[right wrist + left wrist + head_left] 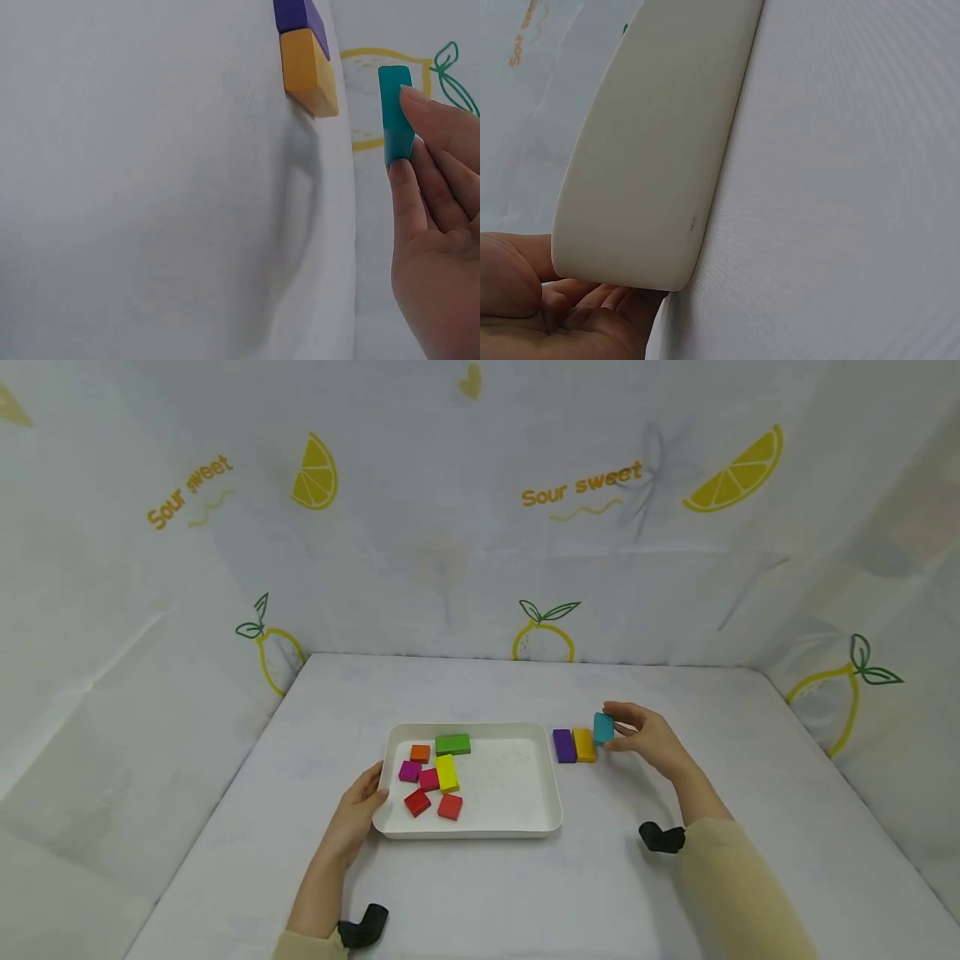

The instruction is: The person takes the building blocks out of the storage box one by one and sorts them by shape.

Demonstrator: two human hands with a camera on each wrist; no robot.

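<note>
My right hand (pixel 651 741) pinches a teal block (pixel 603 729) between thumb and fingers. In the right wrist view the teal block (pixel 396 116) is held off the table. Just left of it, a yellow-orange block (pixel 585 745) and a purple block (pixel 565 746) stand side by side on the table, outside the tray. My left hand (pixel 360 806) grips the white tray (pixel 510 793) at its left side, thumb at the rim. In the left wrist view the fingers (pixel 615 307) reach behind the tray's wall (pixel 645 165), partly hidden.
Inside the tray's left half lie several blocks, among them a green block (pixel 453 744), a yellow block (pixel 447 774), an orange block (pixel 420 753) and a red block (pixel 417 802). The white-covered table (pixel 495 893) meets a lemon-printed cloth (pixel 420 577) at the back and sides.
</note>
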